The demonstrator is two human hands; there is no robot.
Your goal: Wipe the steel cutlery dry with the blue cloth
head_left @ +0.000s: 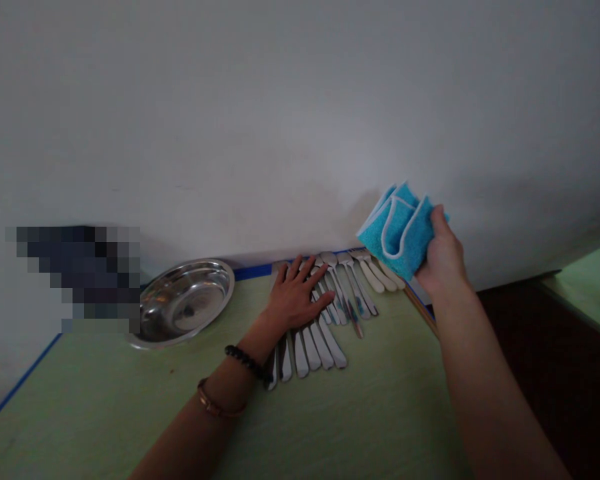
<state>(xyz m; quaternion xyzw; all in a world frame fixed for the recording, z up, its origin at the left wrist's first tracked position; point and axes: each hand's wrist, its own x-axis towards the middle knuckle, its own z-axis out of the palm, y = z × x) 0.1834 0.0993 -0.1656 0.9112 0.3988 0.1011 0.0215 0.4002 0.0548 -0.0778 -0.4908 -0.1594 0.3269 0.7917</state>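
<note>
My left hand (pixel 299 297) lies over a row of metal cutlery, its fingers spread, covering the upper parts of several pieces. Smooth silver handles (pixel 314 349) stick out below the palm toward me. Right of those fingers are forks and spoons (pixel 351 267), some with patterned handles, and a few pieces with cream handles (pixel 379 277) at the far end of the row. Raised above the table's right edge, my right hand (pixel 443 250) grips a folded blue cloth (pixel 405 230) with white edging.
A shiny metal bowl (pixel 187 303) stands left of the cutlery, near the wall. Beside it is a dark pixelated patch (pixel 85 267). The green tabletop (pixel 380 400) has blue edging and meets a pale wall (pixel 280 133). Another green surface (pixel 593 287) shows at far right.
</note>
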